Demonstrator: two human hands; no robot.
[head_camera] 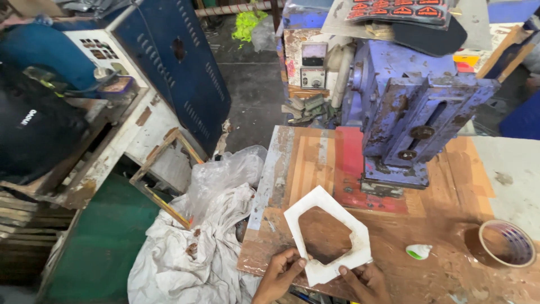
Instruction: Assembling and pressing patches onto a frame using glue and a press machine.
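Note:
A white flat frame (pixel 320 200) with a hexagon-shaped hole lies on the worn wooden worktable (pixel 450 225). My left hand (pixel 279 274) pinches its near left corner with the fingertips. My right hand (pixel 364 281) grips its near right edge from below. Both hands sit at the table's front edge, partly cut off by the frame bottom. Through the hole I see bare brown wood.
A blue rusty press machine (pixel 413 107) stands at the back of the table. A small white and green bottle (pixel 418 251) and a roll of tape (pixel 505 243) lie to the right. White cloth and a plastic bag (pixel 208 225) hang to the left. A person in dark clothes (pixel 39 112) is at far left.

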